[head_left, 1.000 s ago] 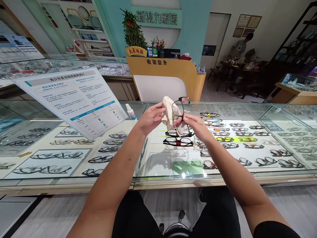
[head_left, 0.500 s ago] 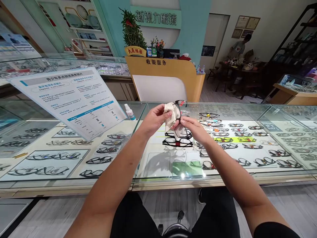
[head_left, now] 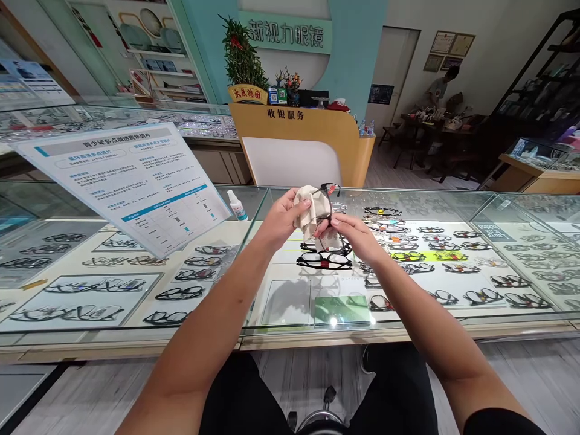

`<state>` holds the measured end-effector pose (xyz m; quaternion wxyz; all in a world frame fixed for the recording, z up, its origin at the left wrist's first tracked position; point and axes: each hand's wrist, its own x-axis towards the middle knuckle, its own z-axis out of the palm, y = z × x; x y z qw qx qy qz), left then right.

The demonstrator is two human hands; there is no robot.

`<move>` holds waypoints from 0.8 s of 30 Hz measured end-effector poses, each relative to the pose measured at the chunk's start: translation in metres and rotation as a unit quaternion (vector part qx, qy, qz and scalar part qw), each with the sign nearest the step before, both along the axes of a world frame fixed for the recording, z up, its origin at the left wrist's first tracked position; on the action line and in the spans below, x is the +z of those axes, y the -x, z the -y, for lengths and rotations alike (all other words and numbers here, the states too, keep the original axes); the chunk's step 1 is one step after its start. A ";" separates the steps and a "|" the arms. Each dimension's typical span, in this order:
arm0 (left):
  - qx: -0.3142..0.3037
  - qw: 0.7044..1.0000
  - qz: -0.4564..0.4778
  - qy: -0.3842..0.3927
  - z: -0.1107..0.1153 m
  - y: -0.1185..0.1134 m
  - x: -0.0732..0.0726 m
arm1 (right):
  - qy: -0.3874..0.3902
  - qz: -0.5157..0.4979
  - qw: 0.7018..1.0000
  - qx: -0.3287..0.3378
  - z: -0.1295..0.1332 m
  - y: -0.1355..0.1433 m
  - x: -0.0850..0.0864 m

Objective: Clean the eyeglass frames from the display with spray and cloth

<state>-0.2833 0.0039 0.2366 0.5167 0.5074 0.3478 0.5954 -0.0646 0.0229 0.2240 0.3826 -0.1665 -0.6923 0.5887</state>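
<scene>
Above the glass counter, a pair of dark-framed eyeglasses is held between my two hands. My left hand is closed on a cream cleaning cloth, thumb pressed on its front, and the cloth lies against a lens of the eyeglasses. Fingers of my right hand pinch the lower part of the frame. Cloth and fingers hide much of the lenses. Below my hands, inside the case, lies a black pair of glasses with a red tag.
A white spray bottle stands on the glass counter, left of my hands. A printed sign leans at the left. Rows of glasses fill the case. Beyond is a wooden reception desk; another person is at the back right.
My left hand and the cloth have shifted slightly left, and the cloth is folded differently over the lens. My right hand stays on the frame, almost unmoved.
</scene>
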 end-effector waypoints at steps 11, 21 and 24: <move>-0.109 0.993 -0.040 -0.028 0.007 -0.004 0.000 | 0.006 -0.010 0.999 0.048 0.002 -0.001 0.001; -0.077 0.996 -0.046 -0.010 0.011 -0.021 -0.007 | 0.009 -0.001 0.998 0.068 0.002 0.004 -0.002; -0.059 0.998 -0.035 -0.015 0.011 -0.026 -0.009 | 0.028 -0.009 0.997 0.068 0.000 0.005 -0.005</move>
